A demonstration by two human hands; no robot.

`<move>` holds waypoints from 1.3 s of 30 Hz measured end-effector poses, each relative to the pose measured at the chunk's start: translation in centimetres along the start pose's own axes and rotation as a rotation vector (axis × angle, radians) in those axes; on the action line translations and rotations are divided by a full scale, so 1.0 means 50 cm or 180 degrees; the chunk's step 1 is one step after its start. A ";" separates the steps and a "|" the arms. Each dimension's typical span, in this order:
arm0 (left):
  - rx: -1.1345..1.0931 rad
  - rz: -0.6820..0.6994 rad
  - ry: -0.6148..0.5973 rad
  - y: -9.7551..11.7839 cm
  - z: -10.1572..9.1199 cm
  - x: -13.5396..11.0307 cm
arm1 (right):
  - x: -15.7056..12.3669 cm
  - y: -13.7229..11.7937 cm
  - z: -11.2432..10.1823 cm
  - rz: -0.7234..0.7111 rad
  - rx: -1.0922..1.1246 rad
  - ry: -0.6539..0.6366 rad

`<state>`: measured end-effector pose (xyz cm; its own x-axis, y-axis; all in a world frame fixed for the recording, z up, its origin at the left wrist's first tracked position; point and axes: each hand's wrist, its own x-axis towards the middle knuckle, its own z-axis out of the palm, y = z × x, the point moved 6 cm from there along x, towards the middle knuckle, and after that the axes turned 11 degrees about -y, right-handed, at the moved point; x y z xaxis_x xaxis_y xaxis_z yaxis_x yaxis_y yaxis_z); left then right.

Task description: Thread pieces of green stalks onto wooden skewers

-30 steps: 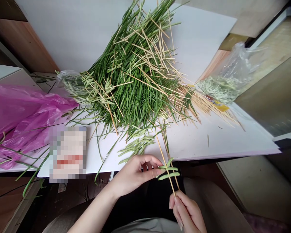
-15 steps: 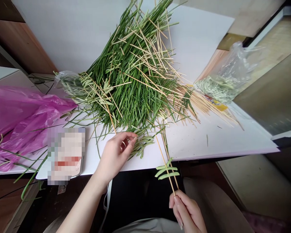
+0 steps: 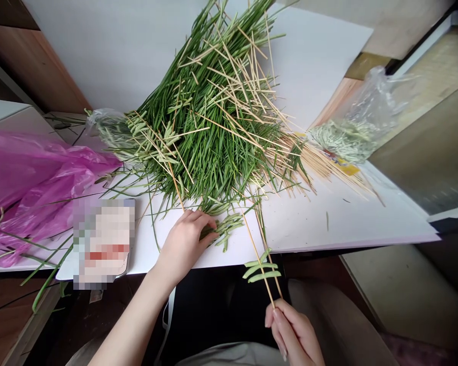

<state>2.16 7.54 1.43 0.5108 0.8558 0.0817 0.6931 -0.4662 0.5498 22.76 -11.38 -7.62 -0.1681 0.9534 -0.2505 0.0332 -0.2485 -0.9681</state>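
Observation:
My right hand (image 3: 293, 333) is closed round the lower ends of two thin bamboo skewers (image 3: 259, 256); a few green buds (image 3: 260, 270) are threaded across them below the table edge. My left hand (image 3: 185, 243) rests on the white table (image 3: 328, 223), fingers curled down onto a small heap of loose green buds (image 3: 226, 227). Just beyond lies a big pile of long green stems (image 3: 209, 117) mixed with many bare skewers.
A pink plastic bag (image 3: 34, 183) lies at the left, with a blurred card-like object (image 3: 103, 241) beside it. A clear bag of buds (image 3: 356, 122) sits at the right. A bundle of skewers (image 3: 320, 162) fans out toward it.
My left hand left the threaded buds on the skewers, moved up-left to the table and closed down on the loose buds. The right hand kept still.

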 end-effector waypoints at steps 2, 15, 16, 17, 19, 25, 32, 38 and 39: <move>0.0000 -0.0040 0.0038 -0.001 -0.003 0.000 | 0.001 -0.002 0.001 0.0011 -0.0002 -0.0006; 0.0300 -0.0121 0.0041 -0.001 -0.002 0.000 | 0.003 -0.011 0.004 0.0065 -0.0082 0.0010; 0.0317 -0.0151 0.0021 0.001 -0.002 0.000 | 0.003 -0.011 0.004 0.0074 -0.0090 0.0020; 0.0319 -0.0178 0.0001 0.001 -0.001 0.000 | 0.003 -0.012 0.004 0.0080 -0.0098 0.0030; 0.0288 -0.0210 -0.0039 0.000 -0.001 0.000 | 0.004 -0.014 0.005 0.0074 -0.0117 0.0023; 0.0085 -0.0179 0.0044 -0.007 -0.002 -0.002 | 0.005 -0.015 0.007 0.0004 -0.0150 -0.0045; -0.0653 -0.0192 0.0248 -0.011 -0.022 -0.005 | 0.005 -0.005 0.003 0.0015 -0.0131 -0.0090; -0.1833 -0.0317 0.0715 -0.035 -0.040 -0.011 | 0.003 -0.011 0.006 0.0085 -0.0204 -0.0047; -0.2000 -0.0337 0.0803 -0.038 -0.043 -0.012 | 0.002 -0.014 0.007 0.0107 -0.0246 -0.0016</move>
<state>-0.55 8.37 2.12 0.2695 0.9512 0.1502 0.2672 -0.2237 0.9373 22.37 -11.17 -6.97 -0.1705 0.9439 -0.2829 0.1148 -0.2662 -0.9571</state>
